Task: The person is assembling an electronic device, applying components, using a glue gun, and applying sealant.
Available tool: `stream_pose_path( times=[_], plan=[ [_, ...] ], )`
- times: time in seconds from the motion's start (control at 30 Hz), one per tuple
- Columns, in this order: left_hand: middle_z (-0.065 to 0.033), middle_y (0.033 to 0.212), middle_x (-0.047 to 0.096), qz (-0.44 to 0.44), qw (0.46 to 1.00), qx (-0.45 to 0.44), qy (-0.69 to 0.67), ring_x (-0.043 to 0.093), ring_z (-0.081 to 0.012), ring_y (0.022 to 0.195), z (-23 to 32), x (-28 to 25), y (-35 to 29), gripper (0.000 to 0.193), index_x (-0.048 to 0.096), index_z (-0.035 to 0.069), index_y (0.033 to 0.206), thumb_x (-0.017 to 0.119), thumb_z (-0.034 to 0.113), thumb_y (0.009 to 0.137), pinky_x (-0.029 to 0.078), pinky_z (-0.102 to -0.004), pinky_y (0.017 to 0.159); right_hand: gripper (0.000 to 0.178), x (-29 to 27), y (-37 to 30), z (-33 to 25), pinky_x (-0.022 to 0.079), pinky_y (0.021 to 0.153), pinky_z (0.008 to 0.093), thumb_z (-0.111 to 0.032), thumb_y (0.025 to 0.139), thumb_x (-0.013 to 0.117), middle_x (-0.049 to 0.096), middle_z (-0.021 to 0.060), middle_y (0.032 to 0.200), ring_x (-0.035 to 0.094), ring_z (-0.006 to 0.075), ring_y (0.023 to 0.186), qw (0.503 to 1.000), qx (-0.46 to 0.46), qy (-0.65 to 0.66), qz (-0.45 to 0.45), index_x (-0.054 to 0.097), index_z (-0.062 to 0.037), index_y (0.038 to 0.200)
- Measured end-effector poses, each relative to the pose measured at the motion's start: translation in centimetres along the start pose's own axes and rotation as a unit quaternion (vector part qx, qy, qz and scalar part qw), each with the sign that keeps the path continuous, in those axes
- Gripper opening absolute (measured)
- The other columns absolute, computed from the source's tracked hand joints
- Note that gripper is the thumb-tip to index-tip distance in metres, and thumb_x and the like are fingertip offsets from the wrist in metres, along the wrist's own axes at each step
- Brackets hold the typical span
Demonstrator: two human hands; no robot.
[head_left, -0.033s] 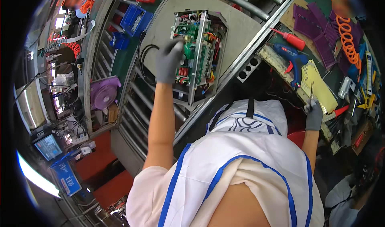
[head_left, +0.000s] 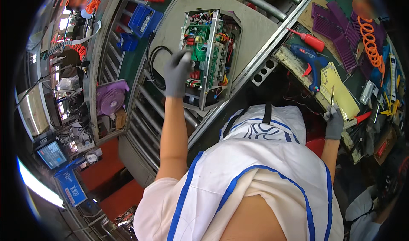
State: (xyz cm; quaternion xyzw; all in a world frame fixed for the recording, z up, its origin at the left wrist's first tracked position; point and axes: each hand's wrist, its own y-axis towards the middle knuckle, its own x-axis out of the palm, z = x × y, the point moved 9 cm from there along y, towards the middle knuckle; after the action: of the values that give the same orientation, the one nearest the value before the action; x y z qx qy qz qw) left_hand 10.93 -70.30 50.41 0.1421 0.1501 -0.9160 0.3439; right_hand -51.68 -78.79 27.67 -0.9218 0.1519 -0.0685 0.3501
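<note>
My left hand (head_left: 176,75), in a grey glove, hovers over the left edge of an opened electronic unit (head_left: 207,58). Its fingers are bent, with thumb and forefinger apart, and nothing shows between them. The unit has a metal frame, green circuit boards (head_left: 199,49), red components and coloured wires, and it lies on a grey board (head_left: 251,32). At the right, my right hand (head_left: 334,122), also gloved, is closed around thin metal tweezers (head_left: 332,97) whose tips point away from me. Beside that hand lies a yellow perforated sheet (head_left: 341,94).
A blue glue gun (head_left: 310,62), a red bottle (head_left: 310,41) and purple slotted plates (head_left: 336,30) lie on the right bench. Black cable (head_left: 154,66) loops left of the unit. Blue bins (head_left: 145,21), rollers (head_left: 142,115) and a purple fan (head_left: 111,98) are further left.
My left hand has drawn back toward me, uncovering more of the green boards, and its fingers look more bent. The right hand and tweezers stay almost in place.
</note>
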Motion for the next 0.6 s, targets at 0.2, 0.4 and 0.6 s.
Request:
stream_pose_path(
  times=[0.2,0.4,0.6],
  plan=[
    [-0.0011,0.088,0.063,0.214,0.976,0.030,0.041,0.055,-0.0080,0.081,-5.7,-5.7,-12.4,0.019,0.070,0.001,0.106,0.062,0.017,0.098,0.044,-0.0235,0.073,0.031,-2.7,3.1,-5.1,0.051,0.078,0.0245,-0.011,0.096,0.064,0.070,0.0076,0.107,0.062,0.0097,0.085,0.948,-0.239,-0.212,0.018,0.067,0.0039,0.122],
    [-0.0075,0.091,0.064,0.205,0.931,0.206,0.220,0.059,-0.0196,0.086,-1.7,-3.5,-15.6,0.019,0.068,0.001,0.102,0.063,0.018,0.096,0.046,-0.0321,0.081,0.037,0.8,2.3,-11.5,0.045,0.102,0.0405,-0.011,0.091,0.065,0.066,0.0181,0.124,0.061,0.0333,0.117,0.752,-0.479,-0.443,0.096,0.064,0.0001,0.126],
    [-0.0095,0.084,0.061,0.165,0.833,0.295,0.437,0.059,-0.0311,0.084,-1.6,1.7,-15.2,0.025,0.065,0.006,0.096,0.072,0.028,0.086,0.041,-0.0494,0.092,0.035,4.7,-1.6,-11.8,0.041,0.102,0.0453,-0.018,0.091,0.066,0.066,0.0176,0.118,0.059,0.0363,0.114,0.692,-0.553,-0.455,0.089,0.065,-0.0021,0.122]
  ],
)
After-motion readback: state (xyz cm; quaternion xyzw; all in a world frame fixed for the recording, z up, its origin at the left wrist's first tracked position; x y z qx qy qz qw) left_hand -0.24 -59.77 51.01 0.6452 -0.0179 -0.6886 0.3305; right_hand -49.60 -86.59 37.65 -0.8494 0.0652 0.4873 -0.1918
